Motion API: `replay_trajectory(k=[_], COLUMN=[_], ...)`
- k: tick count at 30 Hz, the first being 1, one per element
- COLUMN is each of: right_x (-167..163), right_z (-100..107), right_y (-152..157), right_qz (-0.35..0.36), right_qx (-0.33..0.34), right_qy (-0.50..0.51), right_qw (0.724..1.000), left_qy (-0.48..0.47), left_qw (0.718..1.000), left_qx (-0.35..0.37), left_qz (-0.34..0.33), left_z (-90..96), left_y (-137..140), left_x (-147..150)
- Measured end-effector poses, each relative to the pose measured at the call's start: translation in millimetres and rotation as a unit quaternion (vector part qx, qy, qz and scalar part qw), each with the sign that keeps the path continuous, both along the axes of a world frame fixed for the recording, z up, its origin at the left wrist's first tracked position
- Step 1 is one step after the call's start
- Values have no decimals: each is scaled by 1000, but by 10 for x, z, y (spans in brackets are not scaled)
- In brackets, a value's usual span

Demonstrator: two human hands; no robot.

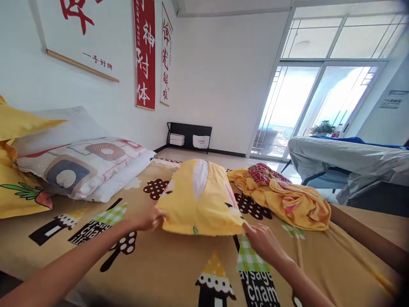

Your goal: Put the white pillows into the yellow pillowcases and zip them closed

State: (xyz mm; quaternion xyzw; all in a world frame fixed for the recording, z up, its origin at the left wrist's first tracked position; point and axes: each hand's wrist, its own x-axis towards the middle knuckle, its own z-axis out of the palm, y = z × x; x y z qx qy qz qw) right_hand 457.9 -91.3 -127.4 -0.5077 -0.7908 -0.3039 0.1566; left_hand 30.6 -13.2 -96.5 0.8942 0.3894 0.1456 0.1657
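A yellow pillowcase (pixel 180 209) with a white pillow (pixel 200 177) showing through its opening lies in front of me on the bed. The opening faces away from me. My left hand (pixel 155 217) pinches the near left corner of the pillowcase. At the near right corner, my right hand (pixel 260 238) is closed on the edge. Between the hands the near edge is pulled fairly straight, slightly above the tan patterned bedsheet (pixel 172 268).
Crumpled yellow fabric (pixel 297 200) and a red checked cloth (pixel 262 174) lie to the right, where another person's arm (pixel 367 230) reaches in. On the left are a patterned cushion (pixel 92 164), a white pillow (pixel 60 123) and yellow fabric (pixel 19 192). A covered table (pixel 335 153) stands back right.
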Motion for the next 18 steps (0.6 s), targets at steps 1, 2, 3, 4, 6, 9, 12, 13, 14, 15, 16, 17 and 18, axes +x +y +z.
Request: replay_trajectory(k=[1,2,3,4,6,9,12,13,14,15,16,17,18], right_x=[17,31,46,63,94,122,284,406,559,733,910,1070,1192], right_z=[-80,-90,-41,50,257,312,-71,-236,-386,-502,-573,-597,-578], right_y=[-41,-67,-79,-82,-72,-85,-172,-203,-228,-244,-251,-247,-229], right_qz=[0,-4,-13,-26,-50,-37,-1,-11,-30,-51,-75,-88,-102], right_qx=[-32,-48,-43,-21,59,154,-2,-97,-182,-258,-304,-307,-294], right_qy=[-15,-25,-26,-19,26,141,193,204,238,287,348,419,484], right_qw=[999,999,999,999,997,977,981,974,954,921,884,850,818], left_qy=[26,42,39,15,-64,-162,-88,-27,26,59,72,64,39], left_qw=[999,998,998,1000,996,965,992,997,988,975,965,961,962], left_qx=[-24,-39,-37,-18,50,153,28,-65,-149,-212,-251,-269,-271], left_qz=[-16,-25,-26,-14,34,138,84,35,-13,-39,-37,-15,24], left_z=[-61,-59,-2,97,340,552,470,415,370,342,335,346,368], left_y=[-26,-39,-38,-26,-1,-127,-522,-659,-768,-832,-844,-801,-707], left_x=[14,33,49,55,31,-72,-246,-330,-428,-533,-639,-734,-810])
